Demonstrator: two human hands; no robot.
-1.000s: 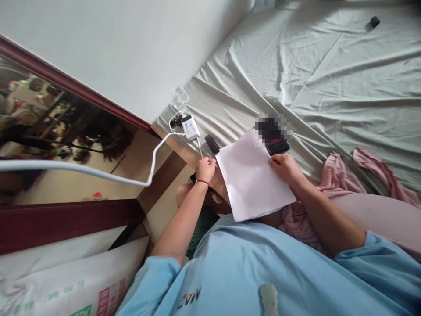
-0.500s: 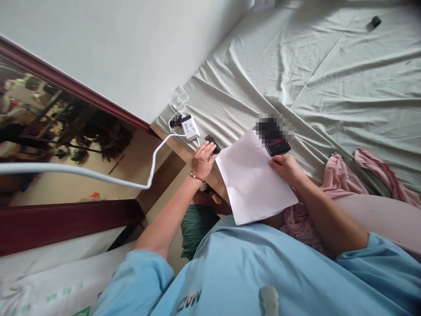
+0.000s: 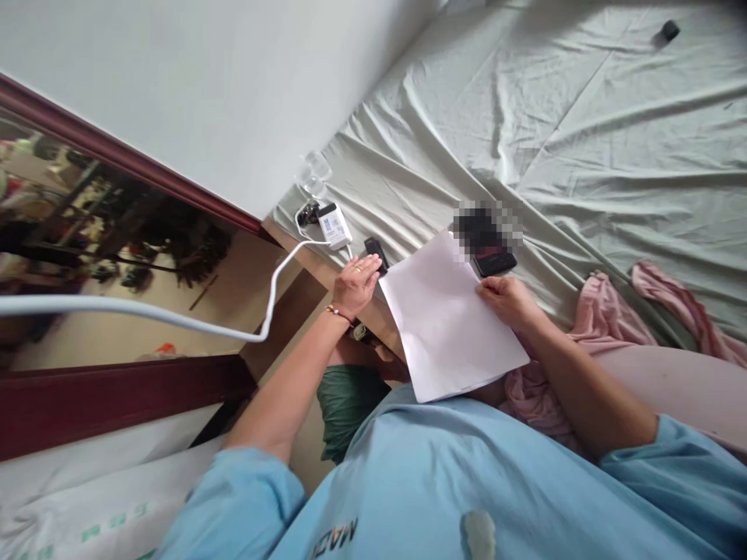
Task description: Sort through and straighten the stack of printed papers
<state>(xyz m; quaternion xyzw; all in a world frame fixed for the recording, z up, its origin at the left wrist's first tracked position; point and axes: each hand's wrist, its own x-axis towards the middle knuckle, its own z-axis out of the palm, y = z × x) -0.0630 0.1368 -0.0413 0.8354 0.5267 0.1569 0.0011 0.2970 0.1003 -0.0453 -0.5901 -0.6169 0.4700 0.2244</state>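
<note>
A white sheet of paper (image 3: 447, 319) lies tilted at the edge of the bed. My right hand (image 3: 509, 300) rests on its right edge with the fingers curled on it, holding it. My left hand (image 3: 355, 282) lies with fingers stretched out beside the sheet's left corner, its fingertips touching a small black object (image 3: 374, 250) on the bed edge. A dark phone (image 3: 489, 243), partly blurred, sits just past the paper's top corner.
A white charger block (image 3: 331, 226) with a white cable (image 3: 175, 319) sits near the wall. Wrinkled grey-green sheet (image 3: 583, 140) covers the bed. Pink cloth (image 3: 612, 327) lies at right. A small black item (image 3: 670, 29) is far back. Dark wooden frame (image 3: 117, 389) and printed sacks (image 3: 87, 498) at left.
My left hand has opened from a loose fist beside the paper and reached up to the small black object. My right hand and the paper have stayed put.
</note>
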